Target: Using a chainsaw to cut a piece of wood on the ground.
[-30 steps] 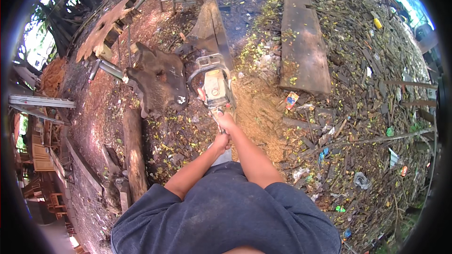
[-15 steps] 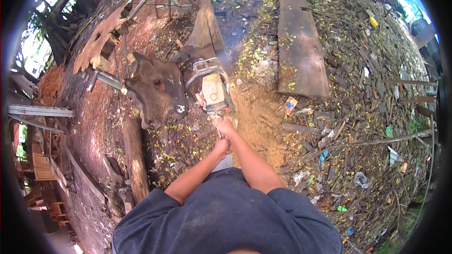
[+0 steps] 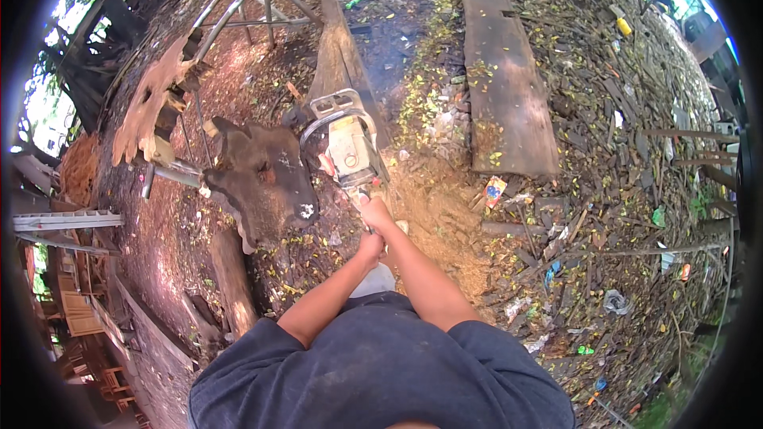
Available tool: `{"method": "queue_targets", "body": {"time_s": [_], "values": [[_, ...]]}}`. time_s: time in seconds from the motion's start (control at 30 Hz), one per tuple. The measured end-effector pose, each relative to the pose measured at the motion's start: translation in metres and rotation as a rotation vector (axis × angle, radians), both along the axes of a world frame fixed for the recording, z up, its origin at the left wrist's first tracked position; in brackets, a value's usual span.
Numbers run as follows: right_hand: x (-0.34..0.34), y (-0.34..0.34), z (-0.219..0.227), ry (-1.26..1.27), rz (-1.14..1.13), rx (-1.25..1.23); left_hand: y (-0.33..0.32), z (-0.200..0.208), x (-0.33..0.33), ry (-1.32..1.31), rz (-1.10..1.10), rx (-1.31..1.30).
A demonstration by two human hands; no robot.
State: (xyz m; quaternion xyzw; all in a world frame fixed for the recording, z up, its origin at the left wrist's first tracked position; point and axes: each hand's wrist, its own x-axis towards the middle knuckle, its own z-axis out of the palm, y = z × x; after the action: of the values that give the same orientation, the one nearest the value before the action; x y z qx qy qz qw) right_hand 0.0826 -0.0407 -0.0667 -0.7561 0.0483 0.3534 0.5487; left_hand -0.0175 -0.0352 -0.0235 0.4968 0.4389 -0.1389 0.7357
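chainsaw (image 3: pixel 350 145) sits just above the frame's middle, left hand (image 3: pixel 371 245) and right hand (image 3: pixel 376 214) both clenched at its rear; with the front handle (image 3: pixel 311 129) ungripped, a snag could wrench it loose

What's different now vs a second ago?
The chainsaw shifted slightly left in view; the dark wood slab and colourful packet appear lower, probably from camera motion. Nothing was taken up or let go: the right hand and left hand stay closed at the chainsaw's rear.
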Motion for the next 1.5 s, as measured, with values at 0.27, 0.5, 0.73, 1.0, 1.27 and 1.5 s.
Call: {"method": "queue_targets", "body": {"time_s": [0.27, 0.5, 0.73, 1.0, 1.27, 1.5], "values": [[0.057, 0.034, 0.025, -0.208, -0.045, -0.071, 0.04, -0.006, 0.059, -0.01, -0.055, 0.012], [0.09, 0.049, 0.04, -0.235, -0.054, -0.109, 0.063, -0.024, 0.093, -0.1, -0.103, 0.023], [0.111, 0.067, 0.03, -0.114, -0.021, -0.053, 0.07, 0.005, 0.109, -0.108, -0.091, 0.055], [0.133, 0.088, 0.034, -0.311, -0.041, -0.112, 0.093, 0.004, 0.133, -0.109, -0.108, 0.069], [0.141, 0.085, 0.042, -0.228, -0.073, -0.017, 0.088, 0.016, 0.139, -0.082, -0.091, 0.101], [0.121, 0.063, 0.061, -0.081, -0.068, 0.076, 0.069, 0.026, 0.121, -0.155, -0.086, 0.094]]}}
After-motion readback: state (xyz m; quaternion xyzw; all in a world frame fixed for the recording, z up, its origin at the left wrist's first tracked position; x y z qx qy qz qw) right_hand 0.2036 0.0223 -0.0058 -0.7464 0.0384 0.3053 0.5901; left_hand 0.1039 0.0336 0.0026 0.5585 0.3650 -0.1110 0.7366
